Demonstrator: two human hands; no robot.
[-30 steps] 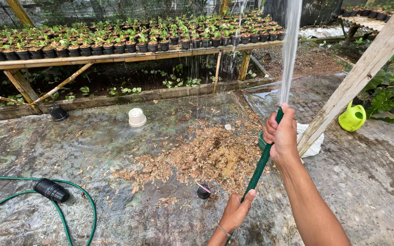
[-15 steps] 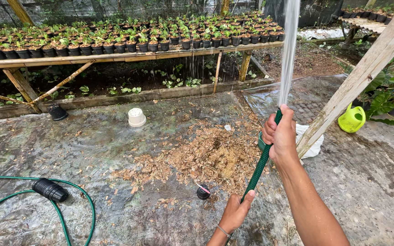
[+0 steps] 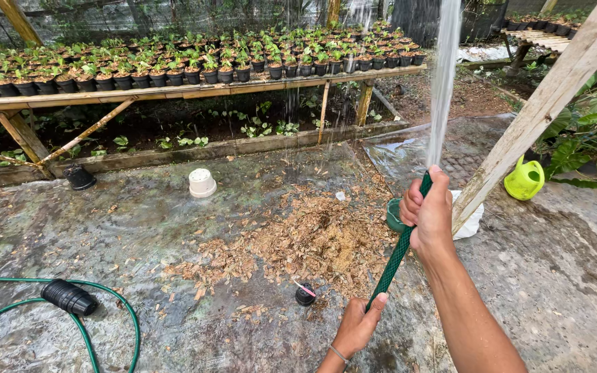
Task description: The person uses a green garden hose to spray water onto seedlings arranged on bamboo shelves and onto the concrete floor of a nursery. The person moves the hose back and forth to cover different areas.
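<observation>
1. Gripping the green hose (image 3: 396, 254) near its open end, the right hand (image 3: 428, 214) was clenched around it, thumb pressed at the mouth so the water stream (image 3: 443, 76) shot up and forward.
2. Lower down, the left hand (image 3: 357, 326) closed loosely on the same hose, fingers wrapped round it, steadying the line close to the person's body.
3. Compared with the half-second and one-second views, both hands kept the same grasp; the right hand had drifted slightly rightward and the stream stayed near vertical at the top of view. Judged: spraying was ongoing, aim essentially unchanged.
4. Droplets were falling over the wooden bench (image 3: 174, 91) carrying rows of black potted seedlings (image 3: 195, 69), so the spray appeared to be reaching the plants.
5. Just beside the right hand, partly hidden by it, sat a small green pot (image 3: 392, 215) and a white bag (image 3: 471, 222) against a slanted wooden post (image 3: 540, 110).
6. Between the hands and the bench lay a pile of brown wood chips (image 3: 312, 242) on wet plastic sheeting (image 3: 105, 228), with a small black cap (image 3: 305, 295) near the left hand.
7. Farther out: a white upturned pot (image 3: 202, 182), a black pot (image 3: 79, 177), a lime-green watering can (image 3: 525, 178), and a coiled hose with black fitting (image 3: 69, 297) at lower left.
</observation>
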